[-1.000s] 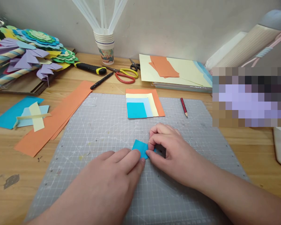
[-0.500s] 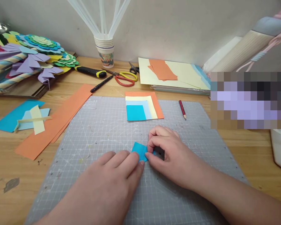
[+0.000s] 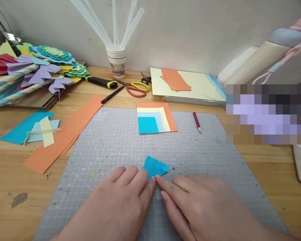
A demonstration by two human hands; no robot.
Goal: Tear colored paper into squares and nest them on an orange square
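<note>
A small folded blue paper (image 3: 154,165) lies on the grey cutting mat (image 3: 115,140), its pointed end to the right. My left hand (image 3: 122,201) has its fingers curled together over the paper's lower left part, pressing it down; the fingertips are partly hidden. My right hand (image 3: 198,201) rests palm down with the index fingertip on the paper's lower edge, touching the left thumb, and its thumb apart below. Beyond them sits a stack of orange, cream, light blue and blue squares (image 3: 147,125).
Orange strips (image 3: 65,134) and paper scraps (image 3: 47,134) lie left. Behind are a cutter (image 3: 101,82), a pen (image 3: 112,94), scissors (image 3: 137,88), a cup of straws (image 3: 117,65) and paper sheets (image 3: 203,87). A pencil (image 3: 197,122) lies right; paper flowers (image 3: 50,55) stand back left.
My right hand has let go of the paper's right end and moved down to its lower edge, its index finger now extended. The view has shifted slightly.
</note>
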